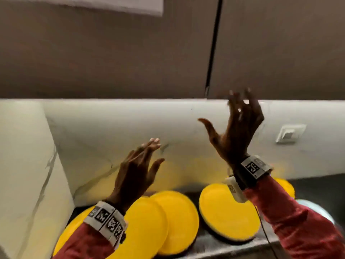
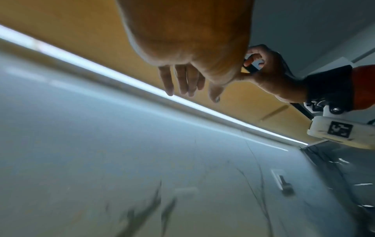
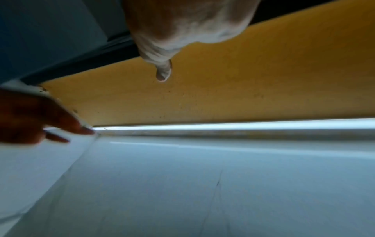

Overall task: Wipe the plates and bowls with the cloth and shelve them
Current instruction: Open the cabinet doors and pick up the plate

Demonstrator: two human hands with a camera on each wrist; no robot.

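Note:
Several yellow plates lie on the dark counter: one in the middle, two overlapping ones to its left. Both hands are raised above them and neither holds any dish. My right hand reaches the lower edge of the right brown cabinet door, beside the gap between the doors. In the left wrist view, the right hand curls its fingers round that dark edge. My left hand hovers lower, its fingers straight and empty. No cloth is in view.
The left cabinet door looks closed. A white marbled backsplash runs behind the counter, with a wall switch at the right. Another yellow dish and a shiny rounded object sit behind my right arm. A side wall closes the left.

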